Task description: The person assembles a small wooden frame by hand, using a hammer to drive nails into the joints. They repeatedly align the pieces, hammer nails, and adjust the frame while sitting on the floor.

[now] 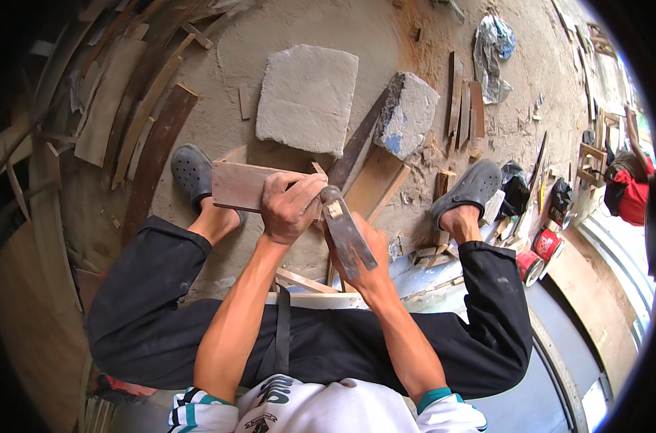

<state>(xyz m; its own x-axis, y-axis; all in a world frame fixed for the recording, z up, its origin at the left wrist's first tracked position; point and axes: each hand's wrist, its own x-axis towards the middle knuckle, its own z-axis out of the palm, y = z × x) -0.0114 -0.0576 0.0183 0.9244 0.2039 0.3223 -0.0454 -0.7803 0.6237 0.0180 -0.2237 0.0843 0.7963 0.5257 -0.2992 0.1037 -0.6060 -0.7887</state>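
Note:
My left hand [290,207] is closed over the end of a wooden board [235,187], which looks joined to other boards in a box-like piece. My right hand [363,252] grips a claw hammer [352,242]. Its metal head lies over my fingers, and the pale end of the handle shows in it. Both hands are close together, the hammer's face right beside my left fingers. My left fingertips and any nail there are hidden. Just beyond, a saw blade [358,148] with a toothed edge lies beside another wooden piece [375,184].
A large pale concrete slab [308,97] and a smaller block [407,115] lie ahead. Planks [158,155] are heaped at left. Wood strips [465,101] and a crumpled plastic bag [492,61] lie far right. Red cans [548,245] stand near my right knee; a person in red [626,191] is beyond.

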